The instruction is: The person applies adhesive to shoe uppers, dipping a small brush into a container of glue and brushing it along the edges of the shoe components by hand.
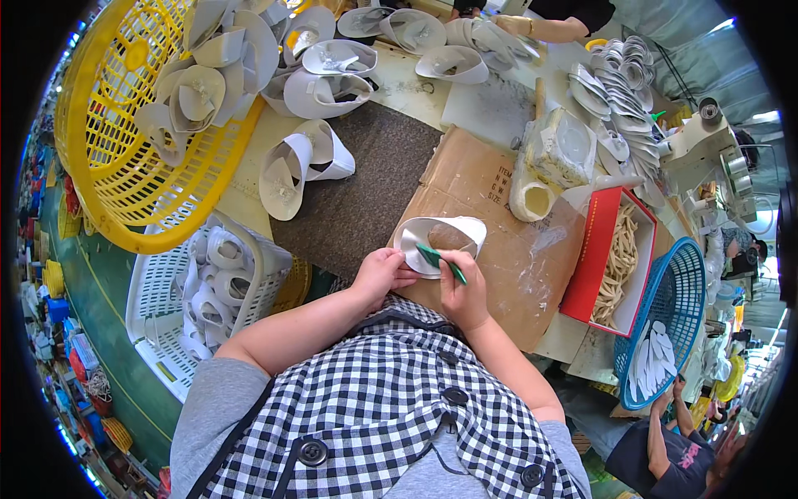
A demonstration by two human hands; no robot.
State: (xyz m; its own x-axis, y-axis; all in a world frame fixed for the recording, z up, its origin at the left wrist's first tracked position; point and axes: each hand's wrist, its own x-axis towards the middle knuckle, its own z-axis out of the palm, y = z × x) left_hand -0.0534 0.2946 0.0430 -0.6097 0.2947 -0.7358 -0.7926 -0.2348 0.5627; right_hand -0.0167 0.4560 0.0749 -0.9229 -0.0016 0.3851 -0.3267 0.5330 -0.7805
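A white curved piece [465, 223], shaped like a shoe upper, rests over the front edge of the cardboard close to my body. Its near left rim is pinched between the fingers and thumb of my left hand [384, 273]. My right hand [467, 291] is closed around a flat green tool [428, 254], whose tip reaches to the inside of the piece. I cannot make out whether the tip touches it. Farther left, similar white uppers [309, 162] lie on a dark brown board [366, 187].
A brown cardboard sheet [532, 266] covers the bench. Right of it stand a whitish crusted container [559, 150], a red box [592, 258] of beige strips and a blue basket [694, 287]. Yellow [104, 224] and white baskets [150, 299] are left. Another person's arm [557, 31] is across the bench.
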